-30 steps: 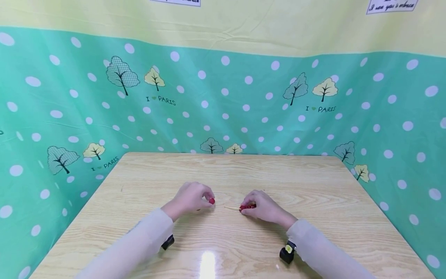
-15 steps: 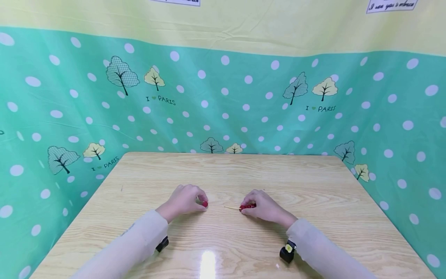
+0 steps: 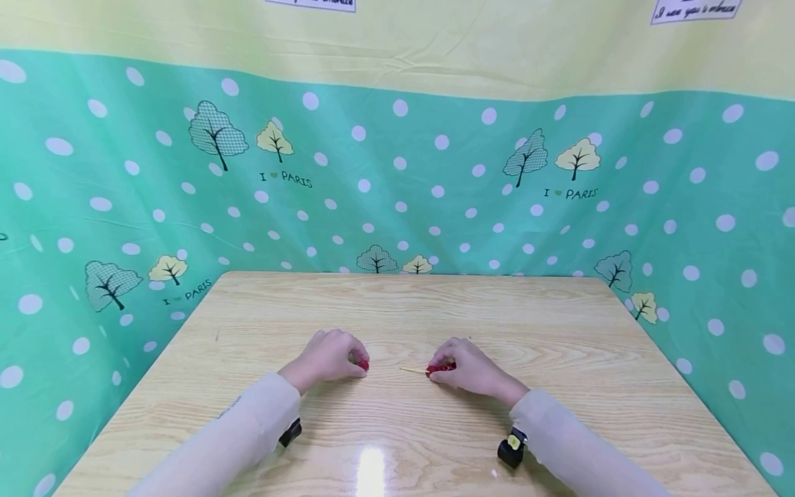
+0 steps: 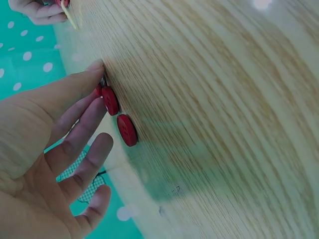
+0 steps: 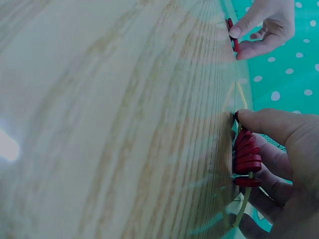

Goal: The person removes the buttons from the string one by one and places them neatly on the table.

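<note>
My left hand [image 3: 329, 355] pinches red button [image 4: 110, 101] between thumb and fingertips, low at table [image 3: 528, 317], likely for steadiness; second red button [image 4: 127, 130] lies just beside, outside grip. My right hand [image 3: 468, 371] clamps row of red buttons [image 5: 247, 158] threaded on yellow cord [image 5: 242, 95], probably against slipping. Cord's bare end points toward left hand, uncovered by fingers.

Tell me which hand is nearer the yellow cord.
Right. The right hand holds the red buttons strung on the yellow cord; the left hand is apart, off to its left, at another red button.
</note>
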Action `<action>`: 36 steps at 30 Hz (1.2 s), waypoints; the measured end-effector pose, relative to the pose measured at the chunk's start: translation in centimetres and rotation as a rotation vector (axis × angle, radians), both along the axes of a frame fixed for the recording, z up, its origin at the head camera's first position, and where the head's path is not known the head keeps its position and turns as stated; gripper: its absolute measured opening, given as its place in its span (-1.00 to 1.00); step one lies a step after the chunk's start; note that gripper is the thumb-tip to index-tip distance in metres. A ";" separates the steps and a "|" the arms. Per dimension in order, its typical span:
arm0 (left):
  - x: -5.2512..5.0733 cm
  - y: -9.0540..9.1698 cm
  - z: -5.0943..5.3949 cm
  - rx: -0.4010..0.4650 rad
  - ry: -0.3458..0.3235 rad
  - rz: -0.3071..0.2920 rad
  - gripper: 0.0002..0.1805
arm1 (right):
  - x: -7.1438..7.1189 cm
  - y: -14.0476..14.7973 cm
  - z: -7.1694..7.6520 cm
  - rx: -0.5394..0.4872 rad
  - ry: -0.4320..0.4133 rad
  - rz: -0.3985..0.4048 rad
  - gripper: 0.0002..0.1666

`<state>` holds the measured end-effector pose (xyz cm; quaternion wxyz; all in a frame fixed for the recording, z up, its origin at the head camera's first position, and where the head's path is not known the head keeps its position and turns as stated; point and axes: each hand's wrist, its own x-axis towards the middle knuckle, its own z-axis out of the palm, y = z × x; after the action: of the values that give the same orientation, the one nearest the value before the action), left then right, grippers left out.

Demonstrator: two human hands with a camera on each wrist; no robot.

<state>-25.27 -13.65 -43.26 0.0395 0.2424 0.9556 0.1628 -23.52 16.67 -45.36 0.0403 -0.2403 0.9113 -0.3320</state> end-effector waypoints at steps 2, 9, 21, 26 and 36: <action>0.0 0.0 0.0 -0.001 -0.005 0.003 -0.88 | 0.0 0.0 0.0 0.000 0.001 0.002 -0.85; 0.0 -0.1 -0.2 0.009 -0.009 -0.005 -0.89 | -0.1 -0.1 -0.2 -0.002 -0.004 -0.003 -0.86; 0.0 0.5 0.2 0.020 0.025 -0.028 -0.75 | -0.1 0.0 -0.2 -0.008 -0.014 0.008 -0.85; -0.1 1.6 0.5 0.038 0.031 -0.039 -0.70 | -0.1 -0.1 -0.2 -0.011 -0.019 0.013 -0.84; -0.2 3.9 0.5 0.064 0.034 -0.090 -0.69 | -0.2 0.2 -0.1 -0.021 -0.025 0.008 -0.81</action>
<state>-25.46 -9.74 -42.73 0.0230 0.2890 0.9386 0.1872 -23.70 16.89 -45.45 0.0506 -0.2404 0.9061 -0.3445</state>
